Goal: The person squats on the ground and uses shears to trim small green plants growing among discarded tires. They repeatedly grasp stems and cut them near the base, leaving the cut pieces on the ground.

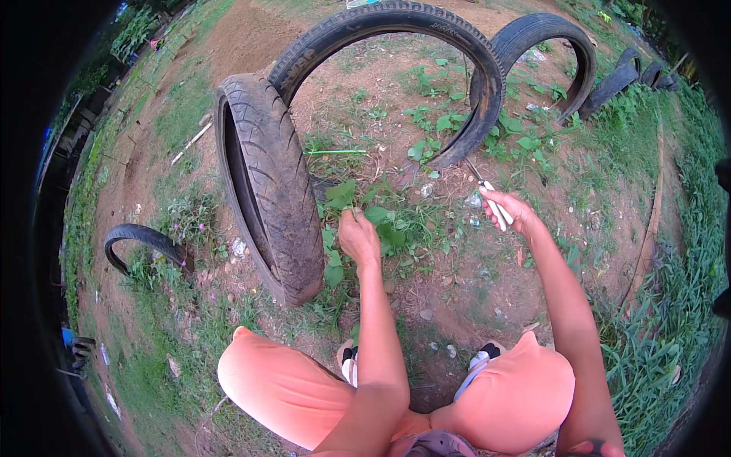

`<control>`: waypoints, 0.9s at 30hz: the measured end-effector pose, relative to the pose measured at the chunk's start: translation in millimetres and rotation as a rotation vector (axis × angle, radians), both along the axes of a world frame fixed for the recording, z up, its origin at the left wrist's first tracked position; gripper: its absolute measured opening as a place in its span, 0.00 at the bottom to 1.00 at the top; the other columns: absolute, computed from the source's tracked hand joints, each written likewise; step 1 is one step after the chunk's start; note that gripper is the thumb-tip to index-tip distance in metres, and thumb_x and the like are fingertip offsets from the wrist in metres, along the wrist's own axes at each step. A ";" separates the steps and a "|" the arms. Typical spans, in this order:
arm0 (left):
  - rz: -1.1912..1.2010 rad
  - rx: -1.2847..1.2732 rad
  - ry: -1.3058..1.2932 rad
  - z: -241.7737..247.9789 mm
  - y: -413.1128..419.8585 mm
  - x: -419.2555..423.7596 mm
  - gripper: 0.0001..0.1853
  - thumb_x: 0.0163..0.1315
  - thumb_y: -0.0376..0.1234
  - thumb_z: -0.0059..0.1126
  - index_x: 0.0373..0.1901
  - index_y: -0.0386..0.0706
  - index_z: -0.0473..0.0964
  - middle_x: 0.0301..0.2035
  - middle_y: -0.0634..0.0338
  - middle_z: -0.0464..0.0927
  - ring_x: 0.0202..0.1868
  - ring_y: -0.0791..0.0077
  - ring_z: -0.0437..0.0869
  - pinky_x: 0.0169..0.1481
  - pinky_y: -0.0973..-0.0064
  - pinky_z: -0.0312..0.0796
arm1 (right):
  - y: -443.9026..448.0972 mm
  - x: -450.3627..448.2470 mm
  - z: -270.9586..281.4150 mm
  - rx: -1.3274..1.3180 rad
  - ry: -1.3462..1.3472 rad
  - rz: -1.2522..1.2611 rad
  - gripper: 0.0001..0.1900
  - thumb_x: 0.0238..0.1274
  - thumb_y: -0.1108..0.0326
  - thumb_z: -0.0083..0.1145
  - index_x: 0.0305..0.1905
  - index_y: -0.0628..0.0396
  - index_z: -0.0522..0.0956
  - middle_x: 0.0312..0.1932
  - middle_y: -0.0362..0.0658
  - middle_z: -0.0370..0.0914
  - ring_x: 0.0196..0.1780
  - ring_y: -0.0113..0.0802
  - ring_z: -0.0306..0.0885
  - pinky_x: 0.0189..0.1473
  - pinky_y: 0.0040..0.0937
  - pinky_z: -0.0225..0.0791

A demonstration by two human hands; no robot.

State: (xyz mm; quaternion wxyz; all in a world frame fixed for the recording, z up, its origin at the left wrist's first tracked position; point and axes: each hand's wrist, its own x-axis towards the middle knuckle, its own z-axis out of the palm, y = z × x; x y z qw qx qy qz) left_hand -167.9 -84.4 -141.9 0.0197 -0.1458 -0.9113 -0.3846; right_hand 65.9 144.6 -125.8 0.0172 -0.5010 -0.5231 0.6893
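Observation:
My left hand [359, 237] is closed on the stem of a green leafy plant [341, 195], just right of a worn tire [280, 188] that stands on edge. My right hand [511, 212] grips a hand tool with pale handles [498, 207], perhaps pruning shears or scissors. Its dark metal end points up and left, towards the foot of a large upright tire [491, 85]. Whether the blades are apart is too small to tell. Broad leaves [391, 228] grow beside my left hand.
More tires stand part-buried in a row [577, 51] at the upper right, and a small one [137, 233] at the left. A green stick [336, 152] and scraps of litter [473, 200] lie on the soil. Tall grass [657, 365] grows at the right. A dirt mound [251, 34] rises behind.

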 end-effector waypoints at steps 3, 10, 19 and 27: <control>-0.019 -0.406 -0.057 -14.1 -16.7 -12.5 0.11 0.64 0.36 0.53 0.43 0.45 0.80 0.49 0.53 0.76 0.53 0.49 0.72 0.50 0.47 0.66 | -30.3 4.9 20.9 0.137 -0.166 0.205 0.29 0.47 0.34 0.66 0.26 0.52 0.75 0.21 0.38 0.73 0.21 0.26 0.71 0.21 0.29 0.66; -0.216 -0.578 -0.604 -53.6 -15.1 1.6 0.43 0.50 0.60 0.66 0.67 0.56 0.63 0.69 0.44 0.53 0.72 0.39 0.48 0.69 0.33 0.48 | -71.6 -10.3 55.9 0.378 -0.454 0.562 0.35 0.42 0.34 0.67 0.34 0.62 0.81 0.31 0.49 0.80 0.39 0.42 0.80 0.44 0.41 0.70; -0.150 -0.488 -0.444 -71.7 -6.3 28.9 0.19 0.53 0.31 0.63 0.49 0.50 0.78 0.60 0.58 0.70 0.61 0.55 0.67 0.65 0.35 0.52 | -92.3 -48.1 102.0 0.689 -0.628 0.869 0.39 0.38 0.35 0.68 0.43 0.64 0.82 0.40 0.59 0.82 0.46 0.49 0.82 0.53 0.41 0.70; -0.313 -0.590 -0.470 -31.0 21.5 0.8 0.27 0.49 0.37 0.69 0.54 0.52 0.76 0.65 0.55 0.65 0.70 0.46 0.55 0.71 0.31 0.40 | -84.2 -48.8 99.1 0.663 -0.642 0.787 0.45 0.39 0.35 0.68 0.53 0.68 0.78 0.49 0.63 0.79 0.55 0.52 0.78 0.59 0.42 0.69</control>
